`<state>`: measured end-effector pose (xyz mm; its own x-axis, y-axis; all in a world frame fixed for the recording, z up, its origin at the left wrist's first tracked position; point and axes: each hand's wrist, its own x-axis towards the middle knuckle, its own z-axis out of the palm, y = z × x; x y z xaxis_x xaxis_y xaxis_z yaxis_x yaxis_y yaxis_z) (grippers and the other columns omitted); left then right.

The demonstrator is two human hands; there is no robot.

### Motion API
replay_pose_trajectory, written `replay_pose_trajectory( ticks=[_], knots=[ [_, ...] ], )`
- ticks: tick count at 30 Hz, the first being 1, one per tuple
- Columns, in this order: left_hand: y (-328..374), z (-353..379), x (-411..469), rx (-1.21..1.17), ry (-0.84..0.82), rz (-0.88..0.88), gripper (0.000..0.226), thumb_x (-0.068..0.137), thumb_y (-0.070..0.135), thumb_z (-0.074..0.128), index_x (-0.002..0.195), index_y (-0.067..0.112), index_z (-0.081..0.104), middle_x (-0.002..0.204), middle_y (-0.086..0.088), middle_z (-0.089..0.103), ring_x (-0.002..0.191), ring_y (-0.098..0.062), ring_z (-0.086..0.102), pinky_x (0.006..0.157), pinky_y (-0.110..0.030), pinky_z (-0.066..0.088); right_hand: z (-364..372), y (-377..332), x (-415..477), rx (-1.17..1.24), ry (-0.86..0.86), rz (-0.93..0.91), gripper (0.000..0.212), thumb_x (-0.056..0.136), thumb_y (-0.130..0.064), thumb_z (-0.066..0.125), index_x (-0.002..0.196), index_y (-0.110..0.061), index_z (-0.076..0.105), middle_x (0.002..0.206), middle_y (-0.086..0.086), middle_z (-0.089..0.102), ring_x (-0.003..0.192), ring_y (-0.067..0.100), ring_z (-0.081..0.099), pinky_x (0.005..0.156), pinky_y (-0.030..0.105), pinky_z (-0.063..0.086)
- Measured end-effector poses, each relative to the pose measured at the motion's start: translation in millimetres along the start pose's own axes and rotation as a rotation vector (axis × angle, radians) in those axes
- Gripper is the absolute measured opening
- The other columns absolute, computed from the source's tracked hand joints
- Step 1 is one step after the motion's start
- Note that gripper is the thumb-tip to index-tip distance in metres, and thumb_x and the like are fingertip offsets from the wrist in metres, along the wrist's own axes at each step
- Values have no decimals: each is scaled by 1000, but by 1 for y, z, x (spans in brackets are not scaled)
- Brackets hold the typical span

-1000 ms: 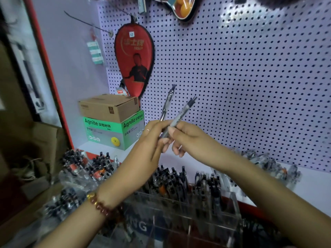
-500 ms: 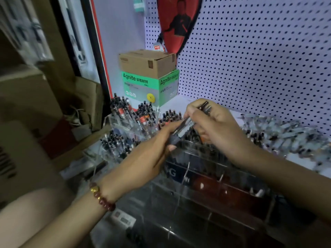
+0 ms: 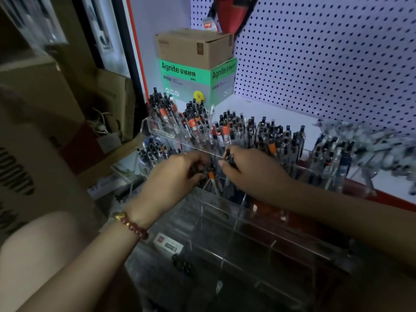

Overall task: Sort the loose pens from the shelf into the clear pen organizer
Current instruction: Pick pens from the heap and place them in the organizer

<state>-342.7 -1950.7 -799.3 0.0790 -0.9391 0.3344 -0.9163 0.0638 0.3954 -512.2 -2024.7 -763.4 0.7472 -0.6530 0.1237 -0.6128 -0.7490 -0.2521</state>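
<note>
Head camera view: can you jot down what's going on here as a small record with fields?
Setting: shop shelf backed by a pegboard
Right grip: pinches one pen, roughly upright, over the clear pen organizer
Left grip: fingers curled among pens in the organizer; whether it holds one is unclear
Organizer fill: rear compartments packed with upright pens
Loose pens: heaped on the shelf at right, blurred
Boxes: brown carton stacked on green box

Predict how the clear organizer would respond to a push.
The organizer looks like rigid clear plastic, so it would probably slide whole rather than flex. Its back rows are packed with pens, so it is likely rear-heavy; those upright pens might rattle or lean.
</note>
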Motion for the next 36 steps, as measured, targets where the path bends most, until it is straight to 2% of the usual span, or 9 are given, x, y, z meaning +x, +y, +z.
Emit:
replay_pose_trajectory(
  ticks=[7, 10, 13, 17, 20, 26, 29, 33, 36],
  knots=[
    [2, 5, 0, 45, -54, -19, 31, 85, 23, 67, 114, 26, 57, 97, 7, 67, 84, -17, 62, 68, -33, 51, 21, -3, 9, 42, -136, 26, 27, 99, -42, 43, 98, -16, 41, 66, 0, 55, 54, 15, 51, 46, 29, 36],
    [1, 7, -1, 46, -80, -19, 35, 84, 25, 68, 117, 27, 56, 100, 3, 67, 86, -20, 63, 68, -37, 53, 24, -3, 10, 178, -199, 27, 26, 96, -38, 52, 102, -13, 47, 79, 5, 66, 65, 15, 61, 55, 29, 44],
    [3, 7, -3, 42, -106, -29, 38, 82, 21, 69, 117, 27, 55, 102, 1, 67, 89, -22, 63, 71, -40, 53, 28, -1, 10, 213, -262, 41, 15, 96, -27, 54, 94, -14, 48, 87, 7, 69, 71, 18, 61, 63, 31, 48],
    [7, 11, -4, 61, -96, -36, 38, 82, 26, 71, 117, 27, 56, 105, 5, 66, 93, -17, 62, 69, -30, 48, 31, 2, 6, 43, -252, 46, 15, 98, -27, 49, 97, -12, 50, 84, 2, 55, 82, 24, 56, 65, 32, 42],
    [10, 16, -5, 57, -68, -47, 32, 84, 32, 70, 113, 30, 57, 101, 8, 66, 93, -15, 62, 65, -28, 44, 32, 1, 3, -101, -187, 2, 21, 99, -30, 46, 109, -13, 53, 95, 6, 58, 91, 24, 56, 65, 30, 37],
    [7, 18, 1, 39, -12, -107, 12, 83, 24, 70, 90, 22, 61, 82, 7, 67, 79, -15, 62, 58, -28, 43, 30, 4, 7, 86, -62, -6, 23, 99, -29, 45, 83, -13, 51, 74, 3, 59, 63, 18, 53, 56, 31, 41],
    [7, 18, 2, 28, 2, -120, 10, 85, 27, 67, 84, 23, 59, 75, 7, 65, 73, -15, 61, 56, -28, 41, 30, 3, 9, 83, -44, -2, 24, 100, -30, 42, 83, -15, 50, 79, 4, 64, 67, 20, 58, 65, 37, 50],
    [9, 21, 2, 67, 25, -111, 8, 90, 28, 61, 88, 21, 59, 78, 5, 62, 73, -17, 59, 53, -26, 35, 32, 4, 9, 96, -204, 48, 22, 100, -25, 41, 86, -13, 52, 92, 8, 65, 81, 24, 59, 77, 42, 51],
    [10, 22, 1, 50, 32, -90, 12, 92, 32, 56, 91, 20, 58, 77, 3, 61, 69, -18, 59, 50, -27, 37, 28, 2, 7, -54, -195, 22, 20, 100, -21, 41, 89, -12, 53, 90, 6, 63, 77, 23, 57, 68, 34, 47]
  ],
)
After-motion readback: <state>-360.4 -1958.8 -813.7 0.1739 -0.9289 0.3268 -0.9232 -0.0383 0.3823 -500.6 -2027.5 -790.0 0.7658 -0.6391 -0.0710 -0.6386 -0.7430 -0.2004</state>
